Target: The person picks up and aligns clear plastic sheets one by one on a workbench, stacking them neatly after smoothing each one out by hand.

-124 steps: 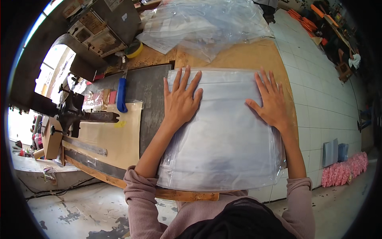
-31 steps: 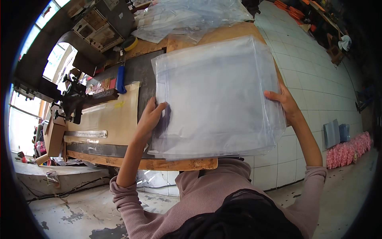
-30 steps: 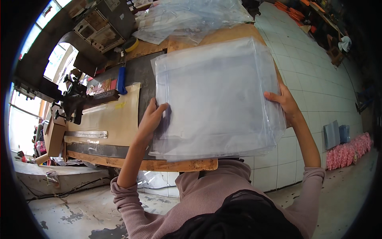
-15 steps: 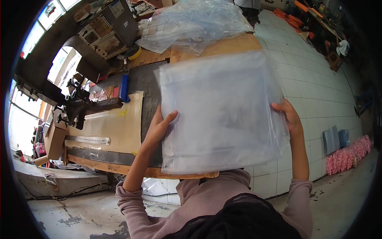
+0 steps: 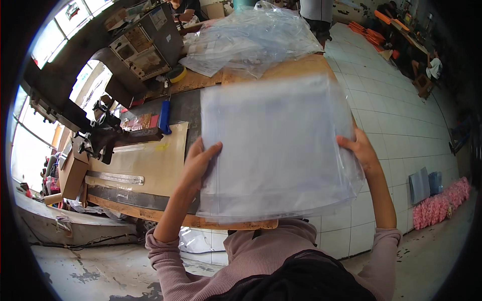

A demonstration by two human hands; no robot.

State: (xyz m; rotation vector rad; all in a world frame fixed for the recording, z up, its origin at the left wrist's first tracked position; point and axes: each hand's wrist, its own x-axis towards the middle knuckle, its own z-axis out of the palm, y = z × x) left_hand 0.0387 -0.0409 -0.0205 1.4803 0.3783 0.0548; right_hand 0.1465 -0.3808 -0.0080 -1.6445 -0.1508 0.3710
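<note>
Far left, a ruler point(image 5: 115, 177) with unreadable markings lies on a brown sheet point(image 5: 155, 168); behind, a grey metal machine point(image 5: 143, 45) bears a pale label, too small to read. A blue handle point(image 5: 164, 118) lies nearby. The left grip point(image 5: 196, 163) is closed on the left edge of the clear plastic sheets point(image 5: 276, 150), thumb on top. These lie between both grips, over the wooden surface point(image 5: 306, 65). The right grip point(image 5: 362, 154) pinches their right edge, thumb on top. Beyond: white-tiled floor point(image 5: 396, 135), then a pink bundle point(image 5: 442, 204).

Left hand point(image 5: 197, 163) and right hand point(image 5: 363, 150) hold clear plastic sheets point(image 5: 276, 150) by opposite sides.
</note>
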